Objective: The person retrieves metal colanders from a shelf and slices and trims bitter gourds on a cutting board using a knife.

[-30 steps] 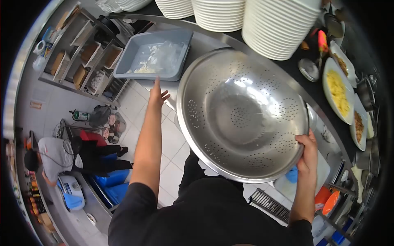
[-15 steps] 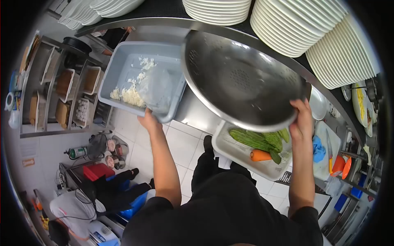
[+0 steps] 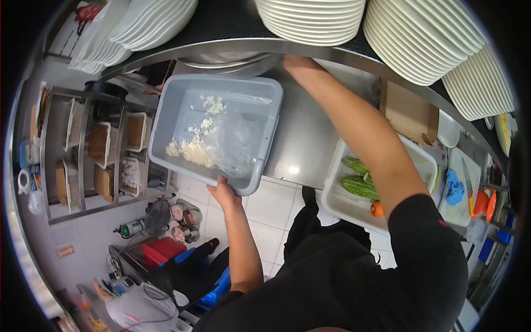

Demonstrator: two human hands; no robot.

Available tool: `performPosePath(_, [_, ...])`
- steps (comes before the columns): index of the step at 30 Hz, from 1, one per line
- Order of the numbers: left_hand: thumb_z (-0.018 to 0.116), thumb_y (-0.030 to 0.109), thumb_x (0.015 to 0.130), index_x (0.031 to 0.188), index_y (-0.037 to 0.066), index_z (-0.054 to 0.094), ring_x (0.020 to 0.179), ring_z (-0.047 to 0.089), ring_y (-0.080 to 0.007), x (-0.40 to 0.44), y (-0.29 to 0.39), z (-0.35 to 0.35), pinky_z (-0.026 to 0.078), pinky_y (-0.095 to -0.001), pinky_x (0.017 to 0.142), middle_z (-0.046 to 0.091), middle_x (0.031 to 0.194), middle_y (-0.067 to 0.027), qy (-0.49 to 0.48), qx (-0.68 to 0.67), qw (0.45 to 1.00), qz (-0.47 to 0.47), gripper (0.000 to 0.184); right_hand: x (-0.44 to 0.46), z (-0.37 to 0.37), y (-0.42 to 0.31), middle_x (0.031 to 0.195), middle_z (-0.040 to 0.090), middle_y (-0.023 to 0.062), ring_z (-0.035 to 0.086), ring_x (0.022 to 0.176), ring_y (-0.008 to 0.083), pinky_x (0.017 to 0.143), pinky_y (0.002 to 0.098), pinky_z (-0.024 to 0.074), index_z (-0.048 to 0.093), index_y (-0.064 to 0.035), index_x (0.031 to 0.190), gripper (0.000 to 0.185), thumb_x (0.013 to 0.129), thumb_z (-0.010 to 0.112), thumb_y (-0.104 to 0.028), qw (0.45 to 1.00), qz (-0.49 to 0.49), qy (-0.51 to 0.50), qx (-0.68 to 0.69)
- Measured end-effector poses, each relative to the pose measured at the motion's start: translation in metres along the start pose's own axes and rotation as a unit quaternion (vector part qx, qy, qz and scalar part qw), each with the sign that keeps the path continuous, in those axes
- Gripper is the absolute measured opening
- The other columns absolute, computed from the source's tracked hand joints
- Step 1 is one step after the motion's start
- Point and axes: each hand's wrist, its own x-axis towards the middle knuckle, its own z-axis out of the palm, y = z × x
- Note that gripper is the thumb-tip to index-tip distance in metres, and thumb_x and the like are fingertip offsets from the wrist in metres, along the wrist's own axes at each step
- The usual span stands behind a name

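My left hand point(image 3: 224, 193) grips the front rim of a grey plastic tub point(image 3: 268, 138), which lies tilted at the edge of the steel counter. Inside the tub are clumps of white, rice-like food point(image 3: 196, 152) and a clear plastic bag point(image 3: 229, 144). My right arm reaches across the counter to the back. There my right hand point(image 3: 297, 63) is partly covered by the shelf edge, and its fingers are hidden. It is at the right edge of a large steel colander point(image 3: 243, 69), which sits behind the tub, mostly hidden under the shelf.
A white perforated basket point(image 3: 330, 202) at the right holds green ridged vegetables point(image 3: 359, 187) and a carrot point(image 3: 377, 208). Beyond are a cardboard box point(image 3: 409, 110) and a knife point(image 3: 469, 185) on a cutting board. Stacked plates point(image 3: 312, 22) line the overhead shelf. Another person point(image 3: 138, 307) is at lower left.
My right hand has swung from the right side to the back left. The colander has gone from above the basket to behind the tub. My left hand stays on the tub's rim.
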Motion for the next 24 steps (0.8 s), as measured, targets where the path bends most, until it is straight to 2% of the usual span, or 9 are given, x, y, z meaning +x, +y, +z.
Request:
performPosePath(2, [0.053, -0.007, 0.083, 0.137, -0.002, 0.043, 0.107, 0.062, -0.0254, -0.016, 0.009, 0.013, 0.052, -0.0402, 0.095, 0.058, 0.120, -0.0141, 0.020, -0.011, 0.999, -0.031, 0.056, 0.013, 0.008, 0.020, 0.109, 0.070, 0.0087, 0.066, 0.097, 0.0248, 0.076, 0.0427, 0.0545, 0.068, -0.0081, 0.109, 0.020, 0.092, 0.065, -0.019, 1.000, -0.007, 0.010, -0.014])
performPosePath(3, [0.054, -0.005, 0.085, 0.142, 0.000, 0.037, 0.111, 0.061, -0.0273, -0.008, 0.000, 0.004, 0.052, -0.0430, 0.098, 0.056, 0.127, -0.0157, 0.013, 0.005, 0.999, -0.030, 0.060, 0.018, 0.010, 0.030, 0.110, 0.070, 0.0090, 0.066, 0.098, 0.0253, 0.076, 0.0429, 0.0545, 0.068, -0.0080, 0.109, 0.021, 0.092, 0.065, -0.019, 1.000, -0.008, 0.014, -0.025])
performPosePath(8, [0.056, -0.003, 0.082, 0.141, 0.001, 0.038, 0.123, 0.057, -0.0332, -0.018, 0.005, 0.016, 0.051, -0.0484, 0.103, 0.052, 0.138, -0.0209, 0.040, -0.008, 0.998, -0.053, 0.062, 0.040, 0.013, 0.064, 0.112, 0.070, 0.0109, 0.066, 0.101, 0.0277, 0.080, 0.0439, 0.0545, 0.068, -0.0075, 0.110, 0.023, 0.092, 0.065, -0.021, 0.994, -0.008, 0.006, -0.108])
performPosePath(13, [0.054, 0.003, 0.087, 0.146, 0.002, 0.034, 0.124, 0.055, -0.0358, -0.016, -0.003, 0.012, 0.049, -0.0519, 0.105, 0.048, 0.141, -0.0227, 0.029, 0.000, 0.998, -0.049, 0.062, 0.057, -0.001, 0.078, 0.115, 0.070, 0.0128, 0.067, 0.105, 0.0301, 0.083, 0.0449, 0.0545, 0.068, -0.0070, 0.111, 0.025, 0.093, 0.065, -0.024, 0.968, 0.000, -0.036, -0.247])
performPosePath(14, [0.057, 0.005, 0.088, 0.146, 0.002, 0.033, 0.125, 0.055, -0.0359, -0.011, -0.009, 0.007, 0.048, -0.0518, 0.106, 0.048, 0.142, -0.0237, 0.002, -0.006, 0.999, -0.034, 0.063, 0.062, -0.006, 0.082, 0.116, 0.070, 0.0132, 0.067, 0.105, 0.0306, 0.084, 0.0451, 0.0545, 0.068, -0.0069, 0.111, 0.025, 0.093, 0.065, -0.024, 0.958, 0.001, -0.051, -0.282])
performPosePath(18, [0.061, 0.009, 0.088, 0.143, -0.002, 0.035, 0.127, 0.054, -0.0354, -0.035, 0.011, 0.027, 0.046, -0.0493, 0.108, 0.048, 0.144, -0.0250, 0.016, 0.038, 0.999, -0.025, 0.061, 0.063, -0.028, 0.072, 0.118, 0.070, 0.0147, 0.067, 0.108, 0.0325, 0.087, 0.0458, 0.0545, 0.068, -0.0065, 0.111, 0.027, 0.093, 0.065, -0.026, 0.903, -0.003, -0.104, -0.418])
performPosePath(20, [0.061, 0.018, 0.095, 0.143, -0.002, 0.036, 0.131, 0.051, -0.0332, -0.013, -0.008, 0.005, 0.043, -0.0472, 0.113, 0.047, 0.146, -0.0249, -0.009, 0.036, 0.999, -0.015, 0.058, 0.064, -0.039, 0.065, 0.119, 0.070, 0.0154, 0.067, 0.110, 0.0335, 0.088, 0.0462, 0.0545, 0.068, -0.0062, 0.111, 0.028, 0.093, 0.065, -0.027, 0.863, -0.014, -0.139, -0.486])
performPosePath(22, [0.061, 0.026, 0.099, 0.146, -0.002, 0.035, 0.134, 0.050, -0.0326, -0.016, -0.006, 0.003, 0.040, -0.0474, 0.116, 0.045, 0.149, -0.0246, -0.066, 0.031, 0.997, 0.024, 0.060, 0.057, -0.052, 0.049, 0.120, 0.070, 0.0162, 0.067, 0.111, 0.0345, 0.089, 0.0466, 0.0545, 0.068, -0.0060, 0.112, 0.029, 0.093, 0.065, -0.027, 0.817, -0.038, -0.175, -0.548])
performPosePath(24, [0.061, 0.030, 0.101, 0.148, -0.002, 0.034, 0.136, 0.049, -0.0332, -0.028, 0.005, 0.007, 0.039, -0.0477, 0.117, 0.044, 0.151, -0.0246, -0.059, 0.023, 0.998, -0.002, 0.064, 0.049, -0.074, 0.026, 0.121, 0.070, 0.0170, 0.067, 0.112, 0.0355, 0.091, 0.0470, 0.0545, 0.068, -0.0058, 0.112, 0.030, 0.093, 0.065, -0.028, 0.761, -0.107, -0.225, -0.600])
